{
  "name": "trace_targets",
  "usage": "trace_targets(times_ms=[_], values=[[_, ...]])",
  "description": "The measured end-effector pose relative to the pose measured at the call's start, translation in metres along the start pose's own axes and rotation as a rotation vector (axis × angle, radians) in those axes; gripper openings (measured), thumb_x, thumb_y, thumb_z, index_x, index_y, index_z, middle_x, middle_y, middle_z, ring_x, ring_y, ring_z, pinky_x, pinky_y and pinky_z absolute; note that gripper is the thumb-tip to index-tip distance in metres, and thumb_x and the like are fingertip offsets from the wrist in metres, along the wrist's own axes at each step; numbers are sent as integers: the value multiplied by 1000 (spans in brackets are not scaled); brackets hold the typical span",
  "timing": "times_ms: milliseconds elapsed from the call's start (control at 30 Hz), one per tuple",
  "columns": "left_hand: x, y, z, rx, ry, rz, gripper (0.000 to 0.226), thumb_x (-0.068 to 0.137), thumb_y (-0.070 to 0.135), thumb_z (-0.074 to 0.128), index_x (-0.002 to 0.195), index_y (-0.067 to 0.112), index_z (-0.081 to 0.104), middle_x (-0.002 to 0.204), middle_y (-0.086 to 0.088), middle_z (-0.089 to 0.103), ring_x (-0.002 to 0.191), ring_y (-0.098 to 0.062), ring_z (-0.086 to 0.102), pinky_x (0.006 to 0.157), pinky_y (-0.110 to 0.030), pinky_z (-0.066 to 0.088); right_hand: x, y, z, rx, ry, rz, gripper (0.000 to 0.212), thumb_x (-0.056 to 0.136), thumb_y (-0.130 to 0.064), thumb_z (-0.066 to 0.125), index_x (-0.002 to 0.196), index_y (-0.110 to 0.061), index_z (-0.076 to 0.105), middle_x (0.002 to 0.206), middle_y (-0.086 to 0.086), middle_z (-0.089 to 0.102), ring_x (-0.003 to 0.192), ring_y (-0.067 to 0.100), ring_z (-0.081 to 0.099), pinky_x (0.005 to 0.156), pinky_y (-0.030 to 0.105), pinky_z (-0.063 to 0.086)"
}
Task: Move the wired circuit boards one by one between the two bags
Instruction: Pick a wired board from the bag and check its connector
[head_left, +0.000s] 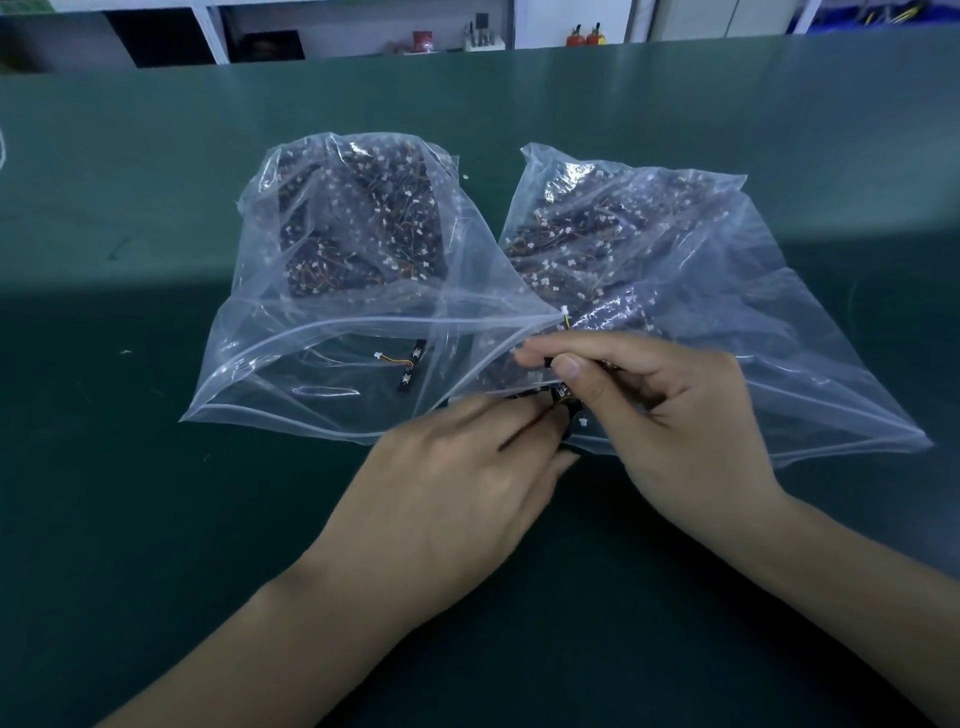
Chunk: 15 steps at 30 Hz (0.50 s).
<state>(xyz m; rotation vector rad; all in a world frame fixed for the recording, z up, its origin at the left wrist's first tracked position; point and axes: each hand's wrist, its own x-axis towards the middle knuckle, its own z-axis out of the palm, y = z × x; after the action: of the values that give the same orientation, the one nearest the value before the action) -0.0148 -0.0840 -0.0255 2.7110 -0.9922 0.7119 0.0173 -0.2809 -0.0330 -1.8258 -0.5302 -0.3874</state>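
On green table (156, 519), two clear bags (332, 291) of wired boards (363, 218); both hands' fingers (566, 366) pinching one board (563, 397).

Both hands meet at the mouth of the right bag (727, 270). The right hand (670, 415) pinches a dark board (563, 392) between thumb and forefinger; the left hand (457, 483) touches the same board from below-left with curled fingers. Beyond the left hand lies the left bag (322, 332), one loose board (410, 366) near its mouth. Both bags rest on the green table (156, 519).
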Motion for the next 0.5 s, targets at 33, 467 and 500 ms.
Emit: trace_targets(times_ms=[33,467,500], values=[[0,2,1,-23,-52,-36,40,110,38,50,128,13,77,130,0,75,118,-20,73,96,-35,61,0,0,0,10,2,7,21,103,-12,66,118,-18,79,111,-16,79,110,3,74,94,18,56],[28,11,9,-73,-479,-115,62,109,45,15,162,18,30,156,1,41,141,-17,36,123,-26,18,0,-9,0,14,6,18,23,103,-10,67,113,-27,79,109,-20,79,109,3,74,93,22,58],[32,11,11,-76,-489,-121,56,110,43,18,158,19,36,152,1,45,138,-19,39,121,-28,22,0,-10,0,11,10,18,23,103,-10,67,113,-27,79,109,-19,79,109,3,74,93,21,57]])
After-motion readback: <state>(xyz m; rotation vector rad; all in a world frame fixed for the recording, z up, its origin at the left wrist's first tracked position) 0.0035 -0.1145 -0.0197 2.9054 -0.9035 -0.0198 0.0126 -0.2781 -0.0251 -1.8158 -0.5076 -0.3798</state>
